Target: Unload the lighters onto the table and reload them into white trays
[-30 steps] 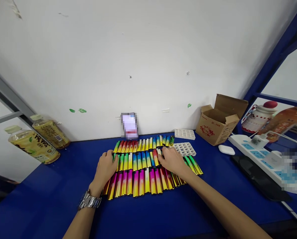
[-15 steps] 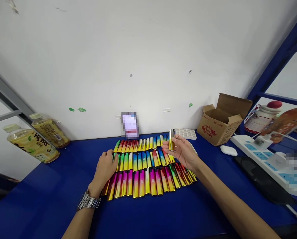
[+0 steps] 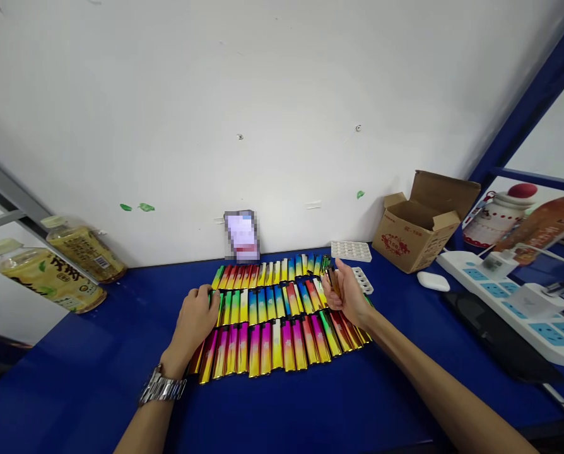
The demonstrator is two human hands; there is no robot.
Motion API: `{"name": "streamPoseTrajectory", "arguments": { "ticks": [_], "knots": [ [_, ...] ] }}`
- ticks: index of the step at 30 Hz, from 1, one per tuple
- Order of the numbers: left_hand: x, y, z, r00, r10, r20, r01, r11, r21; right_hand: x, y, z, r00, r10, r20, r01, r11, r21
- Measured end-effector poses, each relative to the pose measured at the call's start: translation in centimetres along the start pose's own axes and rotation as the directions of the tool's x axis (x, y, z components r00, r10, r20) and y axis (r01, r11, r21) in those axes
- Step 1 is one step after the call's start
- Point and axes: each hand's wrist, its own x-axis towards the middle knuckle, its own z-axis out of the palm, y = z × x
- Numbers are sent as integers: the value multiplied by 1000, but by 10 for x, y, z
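Cigarette lighters in shiny colours lie side by side in three rows: a back row (image 3: 263,274) partly red and blue, a middle row (image 3: 263,306) with green and blue, a front row (image 3: 265,350) mostly magenta and gold. At the left end of the middle row rests my left hand (image 3: 197,315), its fingers curled down and together over the green lighters; what lies under them is hidden. Over the right end of the rows, my right hand (image 3: 351,296) is closed around a lighter (image 3: 334,282), turned palm inward and partly covering it.
A phone (image 3: 242,236) leans on the wall behind the rows. White trays with holes (image 3: 351,250) lie at the back right, near an open cardboard box (image 3: 405,236). Further right are a white case (image 3: 433,281), a power strip (image 3: 513,302) and a black flat object (image 3: 494,340). Bottles (image 3: 45,277) stand left.
My right hand has turned and lowered slightly, tilting the lighter that stood upright in its fingers. My left hand stays at the row's left end. The view has shifted a little.
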Motion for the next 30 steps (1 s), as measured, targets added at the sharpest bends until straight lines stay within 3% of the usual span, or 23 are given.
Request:
{"name": "streamPoseTrajectory", "arguments": {
  "ticks": [7, 12, 17, 30],
  "knots": [
    [-1, 1, -1, 1000, 11, 12, -11, 1000, -7, -1, 3, 7, 968, 142, -207, -138, 990, 33],
    [-1, 1, -1, 1000, 18, -5, -18, 1000, -7, -3, 4, 8, 985, 125, -116, -124, 992, 19],
    [-1, -1, 0, 1000, 15, 8, -15, 1000, 2, -6, 0, 13, 971, 150, -183, -144, 988, 48],
    [-1, 1, -1, 1000, 24, 6, -24, 1000, -3, -5, 3, 10, 983, 116, -142, -117, 993, 1]
  ]
}}
